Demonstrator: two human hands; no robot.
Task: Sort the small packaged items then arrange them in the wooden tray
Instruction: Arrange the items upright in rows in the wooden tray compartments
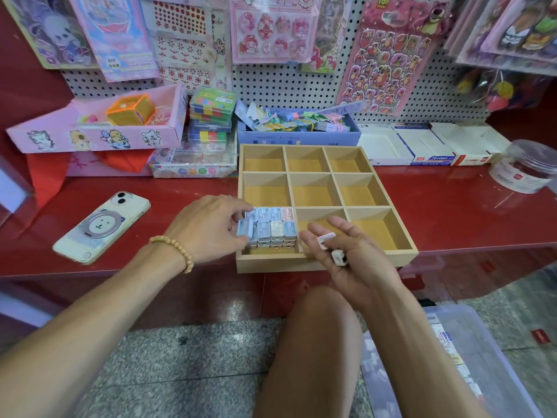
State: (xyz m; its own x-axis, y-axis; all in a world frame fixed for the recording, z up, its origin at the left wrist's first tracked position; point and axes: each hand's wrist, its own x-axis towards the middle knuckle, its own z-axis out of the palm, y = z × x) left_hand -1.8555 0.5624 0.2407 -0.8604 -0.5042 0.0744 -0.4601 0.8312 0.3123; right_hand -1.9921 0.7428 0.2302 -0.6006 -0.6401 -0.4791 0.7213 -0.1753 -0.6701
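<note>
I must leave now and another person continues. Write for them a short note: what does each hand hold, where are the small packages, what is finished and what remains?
Left hand: pinches one small pale blue packaged item at the left edge of the filled compartment.
Right hand: holds two more, a small pink-and-white packaged item and a small white packaged item, above the tray's front rim.
Square wooden tray with nine compartments: on the red shelf. Only the front-left compartment holds packed items, in rows, mostly blue, one cream and one pink.
Done: that compartment is nearly full.
Left: place the three held items; eight compartments have nothing in them.
</note>
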